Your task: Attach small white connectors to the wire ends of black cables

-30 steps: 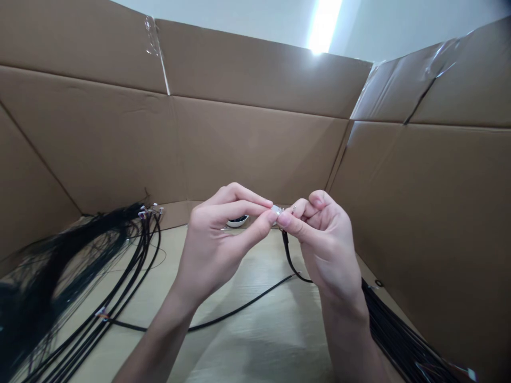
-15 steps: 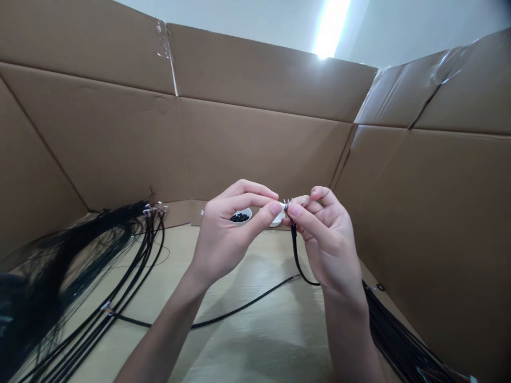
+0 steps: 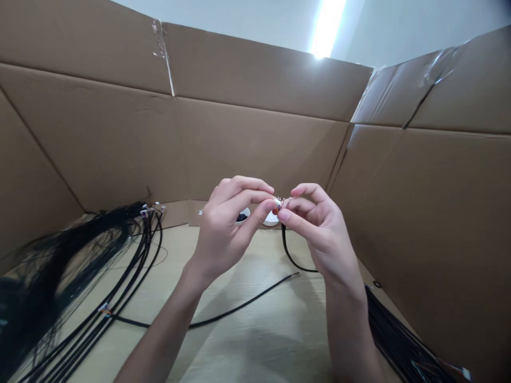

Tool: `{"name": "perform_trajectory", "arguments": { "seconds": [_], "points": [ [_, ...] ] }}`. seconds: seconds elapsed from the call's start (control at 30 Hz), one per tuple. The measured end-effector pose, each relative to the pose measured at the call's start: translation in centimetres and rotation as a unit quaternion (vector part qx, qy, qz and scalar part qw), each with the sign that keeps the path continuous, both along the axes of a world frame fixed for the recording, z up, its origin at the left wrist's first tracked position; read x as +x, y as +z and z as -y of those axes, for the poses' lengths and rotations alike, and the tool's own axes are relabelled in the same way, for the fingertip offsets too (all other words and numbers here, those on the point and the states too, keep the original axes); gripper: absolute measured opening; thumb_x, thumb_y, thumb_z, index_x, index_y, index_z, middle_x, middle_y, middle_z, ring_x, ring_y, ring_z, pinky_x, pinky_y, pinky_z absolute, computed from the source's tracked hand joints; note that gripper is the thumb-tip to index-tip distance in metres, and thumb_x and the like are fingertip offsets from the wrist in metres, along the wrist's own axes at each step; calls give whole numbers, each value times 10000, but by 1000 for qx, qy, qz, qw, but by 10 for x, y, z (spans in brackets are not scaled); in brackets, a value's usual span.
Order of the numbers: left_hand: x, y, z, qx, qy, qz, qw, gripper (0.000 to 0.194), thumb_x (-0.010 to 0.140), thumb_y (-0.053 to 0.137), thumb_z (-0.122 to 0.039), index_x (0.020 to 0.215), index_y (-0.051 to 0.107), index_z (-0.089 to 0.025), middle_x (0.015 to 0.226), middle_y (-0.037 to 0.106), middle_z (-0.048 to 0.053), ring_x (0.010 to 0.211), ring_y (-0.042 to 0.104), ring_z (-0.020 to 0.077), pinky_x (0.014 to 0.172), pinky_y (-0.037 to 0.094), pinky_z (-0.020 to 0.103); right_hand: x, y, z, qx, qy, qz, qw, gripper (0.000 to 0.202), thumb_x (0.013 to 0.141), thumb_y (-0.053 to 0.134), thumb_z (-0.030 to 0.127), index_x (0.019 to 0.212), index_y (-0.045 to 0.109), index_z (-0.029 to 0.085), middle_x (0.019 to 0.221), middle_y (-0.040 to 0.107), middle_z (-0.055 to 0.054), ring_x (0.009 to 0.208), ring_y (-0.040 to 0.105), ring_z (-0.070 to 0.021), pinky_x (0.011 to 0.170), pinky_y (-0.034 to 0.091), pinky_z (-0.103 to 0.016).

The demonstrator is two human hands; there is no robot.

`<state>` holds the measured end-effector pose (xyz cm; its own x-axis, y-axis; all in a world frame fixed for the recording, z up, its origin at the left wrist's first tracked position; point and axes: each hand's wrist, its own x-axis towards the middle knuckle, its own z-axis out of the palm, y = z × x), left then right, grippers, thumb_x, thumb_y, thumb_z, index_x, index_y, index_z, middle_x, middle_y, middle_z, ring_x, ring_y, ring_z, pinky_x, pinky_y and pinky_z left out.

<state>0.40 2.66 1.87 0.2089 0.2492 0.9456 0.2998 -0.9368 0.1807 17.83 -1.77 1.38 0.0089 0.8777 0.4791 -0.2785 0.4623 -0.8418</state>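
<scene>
My left hand pinches a small white connector between thumb and fingers, near the middle of the view. Just to its right, my right hand holds the thin coloured wires at the end of a black cable, thumb and fingers closed on them. The wires meet the connector; how far they go in is too small to tell. Behind my left hand is a white bowl of black pieces. Another white dish shows between and below my fingertips.
Black cables with white connectors lie at the left beside a dark bundle. One loose cable crosses the table. More black cables lie at the right. Cardboard walls surround the table.
My right hand has shifted slightly left, its index finger now reaching over the wires toward my left hand. The cable end has moved left with it. My left hand has barely moved.
</scene>
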Motion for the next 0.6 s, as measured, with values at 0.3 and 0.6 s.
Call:
{"name": "perform_trajectory", "arguments": {
  "seconds": [0.3, 0.6],
  "points": [
    [-1, 4, 5, -120, -70, -13, 990, 127, 1048, 653, -219, 956, 739, -236, 1080, 745, -1, 976, 692, 147, 864, 546, 280, -3, -1, -3, -5, 21, -43, 999, 231, 933, 837, 205, 1069, 653, 235, 848, 796, 37, 783, 718, -105, 762, 558, -224],
    [-11, 4, -5, 80, 81, -58, 992, 109, 1022, 691, -238, 938, 728, -296, 1019, 813, -20, 966, 710, 212, 1120, 424, 470, -7, -3, -5, 10, -27, -6, 1000, 364, 899, 874, 269, 1132, 594, 258, 897, 813, 17, 789, 714, -135, 744, 543, -255]
  ]
}}
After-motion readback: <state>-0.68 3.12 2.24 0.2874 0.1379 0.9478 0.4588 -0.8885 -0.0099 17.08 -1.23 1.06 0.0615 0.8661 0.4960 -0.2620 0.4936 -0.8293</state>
